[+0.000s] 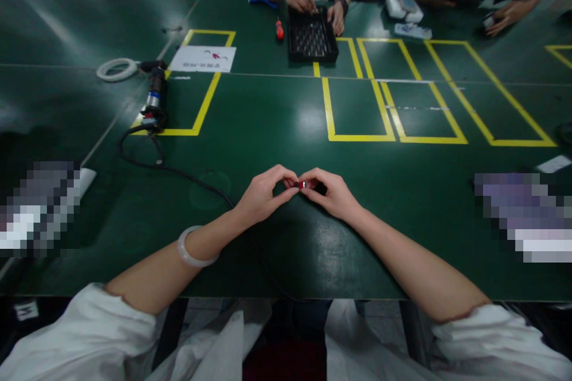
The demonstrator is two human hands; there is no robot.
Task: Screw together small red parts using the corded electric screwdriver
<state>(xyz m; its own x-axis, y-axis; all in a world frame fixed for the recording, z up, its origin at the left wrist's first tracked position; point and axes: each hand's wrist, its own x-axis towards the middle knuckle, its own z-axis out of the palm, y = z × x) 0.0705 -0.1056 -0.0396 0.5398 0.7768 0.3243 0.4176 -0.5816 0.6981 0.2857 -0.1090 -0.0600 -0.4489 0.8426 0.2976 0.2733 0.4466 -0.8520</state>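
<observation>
My left hand (263, 193) and my right hand (333, 192) meet fingertip to fingertip over the dark green table (277, 131), near its front edge. Both pinch one small part (302, 184), red and silver, held between thumbs and forefingers. It is too small to name. A pale bangle (190, 248) sits on my left wrist. Both forearms rest on the table.
An electric screwdriver (154, 98) with a black cable (179, 171) lies at the left, beside a white coil (117, 69) and a paper sheet (203, 58). Across the table a person's hands work over a black tray (311, 38), near a red-handled screwdriver (279, 29). Yellow tape boxes (397, 113) mark the surface.
</observation>
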